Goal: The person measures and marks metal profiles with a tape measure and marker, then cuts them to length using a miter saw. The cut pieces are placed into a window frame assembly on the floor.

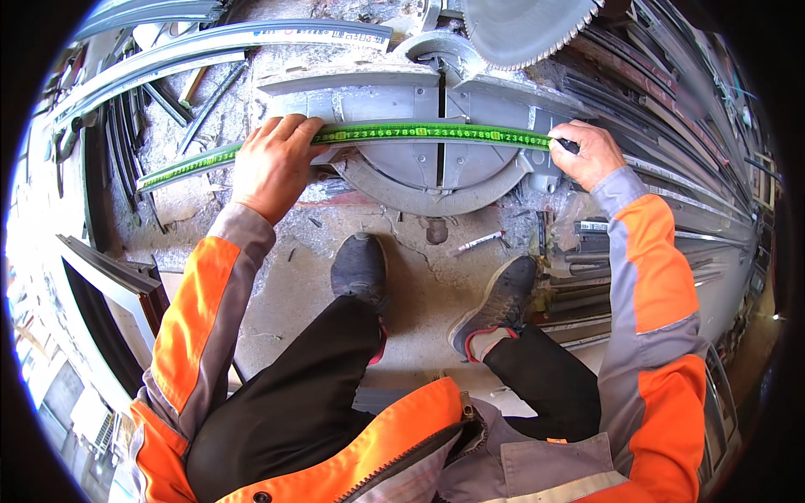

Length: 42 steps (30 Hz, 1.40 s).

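Observation:
A long green measuring tape (386, 132) stretches across the bed of a mitre saw (402, 163), with a narrow grey strip showing along its edge. My left hand (277, 163) is closed over tape and strip left of the saw's middle, fingers curled across the top. At the right, my right hand (587, 155) pinches the tape where it meets my fingers. A small dark object (568, 145) shows between thumb and fingers there; its kind is not clear. Left of my left hand the tape runs on to the strip's end.
The toothed saw blade (532, 29) stands above the bed at the back. Long metal profiles (226, 38) lie at the back left, and more profiles (662, 92) crowd the right. A white marker (480, 243) lies on the floor near my shoes (360, 268). A dark-and-white frame (109, 293) leans at the left.

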Available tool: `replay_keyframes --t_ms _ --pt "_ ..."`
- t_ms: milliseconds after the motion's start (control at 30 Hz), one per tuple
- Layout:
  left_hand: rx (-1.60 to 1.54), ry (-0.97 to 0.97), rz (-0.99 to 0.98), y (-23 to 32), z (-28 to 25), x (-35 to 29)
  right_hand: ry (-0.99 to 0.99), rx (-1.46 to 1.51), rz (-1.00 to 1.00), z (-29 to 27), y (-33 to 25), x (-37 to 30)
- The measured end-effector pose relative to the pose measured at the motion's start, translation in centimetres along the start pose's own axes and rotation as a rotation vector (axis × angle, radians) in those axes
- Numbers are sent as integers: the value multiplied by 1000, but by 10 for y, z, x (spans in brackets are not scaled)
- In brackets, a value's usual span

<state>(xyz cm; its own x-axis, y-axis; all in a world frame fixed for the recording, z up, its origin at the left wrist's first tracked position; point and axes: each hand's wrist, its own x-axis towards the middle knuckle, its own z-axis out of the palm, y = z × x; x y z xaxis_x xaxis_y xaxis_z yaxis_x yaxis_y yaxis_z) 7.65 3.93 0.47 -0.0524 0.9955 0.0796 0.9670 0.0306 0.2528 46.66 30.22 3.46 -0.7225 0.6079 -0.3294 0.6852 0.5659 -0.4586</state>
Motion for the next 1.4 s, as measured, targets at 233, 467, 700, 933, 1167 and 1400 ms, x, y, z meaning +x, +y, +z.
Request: replay_keyframes --t_ms 233,467,700,933,1167,1400 --pt "51 49 34 -2 7 -6 5 -48 25 2 -5 -2" --pt "132 11 68 0 9 -9 -49 13 56 1 1 -1" --pt "211 -15 90 0 11 -13 -133 105 117 -4 11 5" --pt "196 6 122 -1 11 -12 -182 126 16 -11 27 4" --pt "205 17 133 -1 12 -12 -250 102 72 -11 25 10" --pt "221 6 135 -2 12 -13 -253 103 119 -3 4 12"
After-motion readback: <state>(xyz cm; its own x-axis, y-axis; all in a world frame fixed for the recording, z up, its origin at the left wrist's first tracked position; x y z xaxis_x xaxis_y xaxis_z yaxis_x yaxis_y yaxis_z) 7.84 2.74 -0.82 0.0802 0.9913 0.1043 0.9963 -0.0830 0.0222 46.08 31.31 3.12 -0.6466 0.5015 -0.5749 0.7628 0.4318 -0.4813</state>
